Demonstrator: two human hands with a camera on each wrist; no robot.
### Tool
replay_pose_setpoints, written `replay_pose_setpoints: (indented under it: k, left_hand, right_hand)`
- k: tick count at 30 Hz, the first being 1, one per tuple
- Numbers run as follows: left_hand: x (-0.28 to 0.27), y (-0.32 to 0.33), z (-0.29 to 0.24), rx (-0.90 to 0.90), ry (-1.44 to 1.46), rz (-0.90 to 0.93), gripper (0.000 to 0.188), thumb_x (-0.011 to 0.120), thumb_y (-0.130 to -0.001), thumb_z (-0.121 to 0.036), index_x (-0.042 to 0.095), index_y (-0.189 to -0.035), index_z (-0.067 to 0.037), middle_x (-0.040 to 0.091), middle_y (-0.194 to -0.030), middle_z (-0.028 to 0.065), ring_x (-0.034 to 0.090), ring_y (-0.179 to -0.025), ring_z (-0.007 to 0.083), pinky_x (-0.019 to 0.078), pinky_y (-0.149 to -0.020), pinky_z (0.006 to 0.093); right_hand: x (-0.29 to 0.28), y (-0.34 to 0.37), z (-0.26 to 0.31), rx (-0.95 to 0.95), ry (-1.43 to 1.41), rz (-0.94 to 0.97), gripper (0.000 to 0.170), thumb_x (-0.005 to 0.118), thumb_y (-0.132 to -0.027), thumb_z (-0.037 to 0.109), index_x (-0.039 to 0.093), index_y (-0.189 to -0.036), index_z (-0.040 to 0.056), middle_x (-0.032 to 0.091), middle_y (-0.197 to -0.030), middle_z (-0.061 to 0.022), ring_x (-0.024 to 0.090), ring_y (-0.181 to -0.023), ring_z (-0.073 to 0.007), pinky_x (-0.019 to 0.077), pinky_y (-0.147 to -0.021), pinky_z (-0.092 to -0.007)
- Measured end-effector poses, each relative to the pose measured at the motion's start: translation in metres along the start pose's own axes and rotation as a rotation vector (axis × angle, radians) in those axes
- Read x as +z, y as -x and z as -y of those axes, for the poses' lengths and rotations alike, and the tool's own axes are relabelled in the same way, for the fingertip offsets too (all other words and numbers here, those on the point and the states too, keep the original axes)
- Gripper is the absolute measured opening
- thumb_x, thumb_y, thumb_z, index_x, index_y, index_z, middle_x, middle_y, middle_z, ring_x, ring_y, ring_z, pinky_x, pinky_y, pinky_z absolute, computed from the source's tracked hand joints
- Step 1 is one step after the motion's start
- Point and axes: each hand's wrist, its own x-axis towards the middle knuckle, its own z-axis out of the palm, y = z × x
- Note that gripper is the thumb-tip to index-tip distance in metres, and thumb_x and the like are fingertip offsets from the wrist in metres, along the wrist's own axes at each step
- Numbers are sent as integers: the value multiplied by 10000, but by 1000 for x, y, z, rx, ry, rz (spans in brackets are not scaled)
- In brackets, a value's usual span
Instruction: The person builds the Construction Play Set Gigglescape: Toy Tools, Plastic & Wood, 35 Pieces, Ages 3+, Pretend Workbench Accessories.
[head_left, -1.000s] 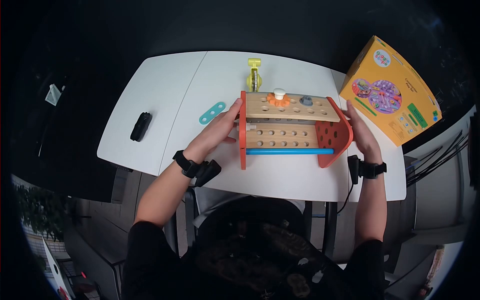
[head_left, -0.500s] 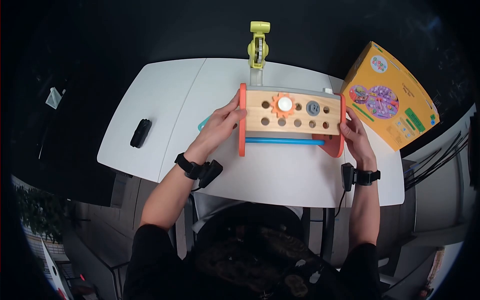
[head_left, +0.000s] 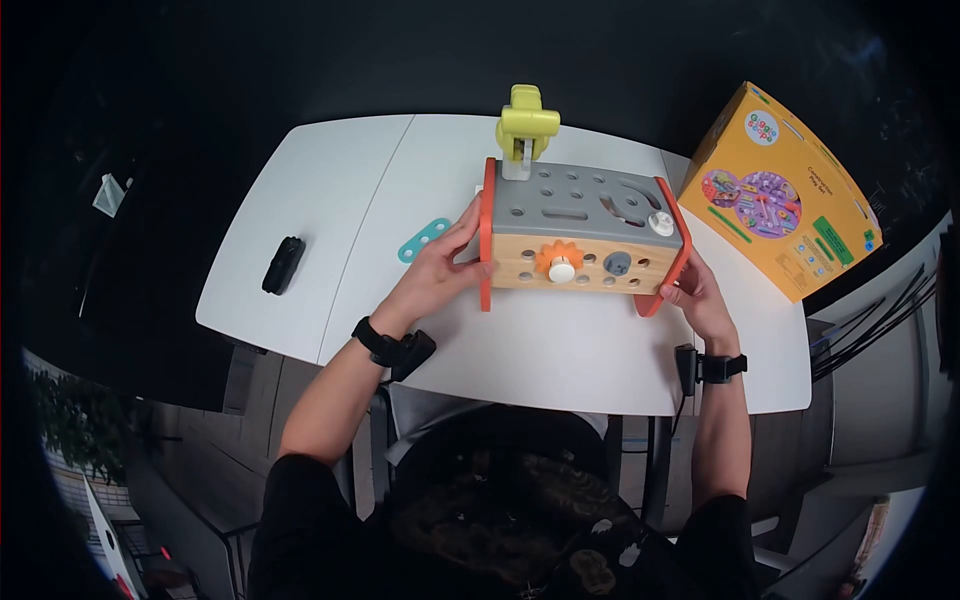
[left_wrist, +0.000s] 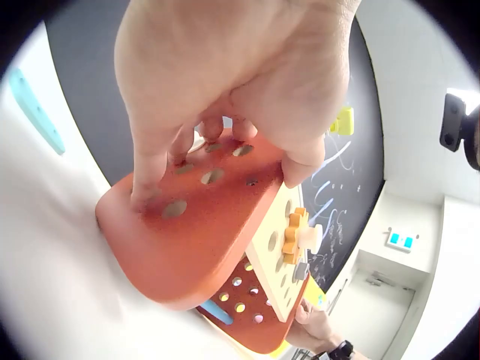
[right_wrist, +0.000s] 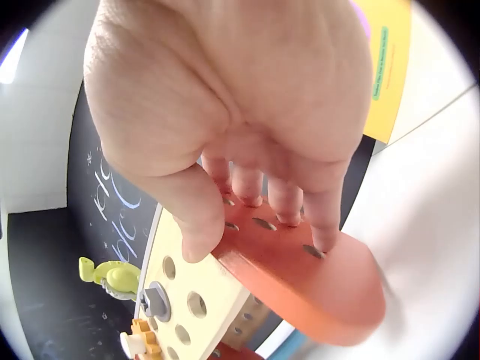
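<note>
Both hands hold a toy workbench (head_left: 570, 215) with a grey top, a wooden front strip and orange-red side panels. My left hand (head_left: 435, 278) grips its left side panel (left_wrist: 195, 232), fingertips on the holed outer face and thumb at the front edge. Likewise, my right hand (head_left: 708, 302) grips the right side panel (right_wrist: 315, 281). An orange gear (head_left: 556, 252) with a white knob (head_left: 563, 273) and a grey bolt head (head_left: 617, 263) sit on the front strip. A lime-green toy piece (head_left: 527, 123) rises from the top's back left; a white screw head (head_left: 661, 224) sits at its right.
Left of the workbench, a teal strip with holes (head_left: 424, 240) lies on the white table (head_left: 560, 365). Farther left is a black object (head_left: 284, 265). A yellow box (head_left: 785, 195) stands at the right, close behind the right hand.
The workbench has been tilted and turned between the hands: its open, slatted side showed first, then the front strip, now the grey top. The thumbs have come round to the front edges.
</note>
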Motion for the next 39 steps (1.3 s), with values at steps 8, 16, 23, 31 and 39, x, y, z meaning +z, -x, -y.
replay_pose_setpoints:
  k: [8,16,23,31,39]
  left_hand:
    - [-2,4,-5,-30,-118,-1,867,746,-897,-65,256,-1604,-178,162,-1694,54,280,-1516,269,450,-1148,436]
    - [-58,-3,28,-114,-893,-269,363,779,-825,-207,743,-1148,-46,705,-1178,187,690,-1057,332,549,-920,412]
    - [-68,-9,51,-269,-1118,-162,393,798,-744,-187,744,-1091,-11,717,-1093,197,691,-960,349,552,-894,413]
    - [-77,-6,-15,-110,-791,-254,320,748,-727,-44,737,-1044,1,731,-1038,136,702,-891,232,558,-861,347]
    - [-65,-26,-92,259,-592,-34,320,723,-729,-5,743,-1044,-55,711,-1088,77,663,-1019,227,524,-932,350]
  right_hand:
    - [1,-6,-10,-52,68,-42,961,739,-825,-90,240,-1618,123,525,-1464,-79,520,-1325,-207,441,-1105,-390]
    - [8,-8,3,-134,170,-31,1032,717,-835,-95,153,-1639,220,452,-1539,-99,563,-1296,-250,511,-1054,-409]
    - [10,-9,14,-136,343,-44,975,699,-841,-103,208,-1620,219,491,-1501,-124,599,-1275,-293,552,-993,-403]
    - [8,-14,16,-122,412,-58,967,651,-851,-139,212,-1613,263,514,-1480,-131,608,-1265,-315,571,-904,-372]
    - [9,-24,15,-112,405,-58,945,618,-865,-150,215,-1614,263,508,-1485,-129,603,-1273,-310,572,-869,-357]
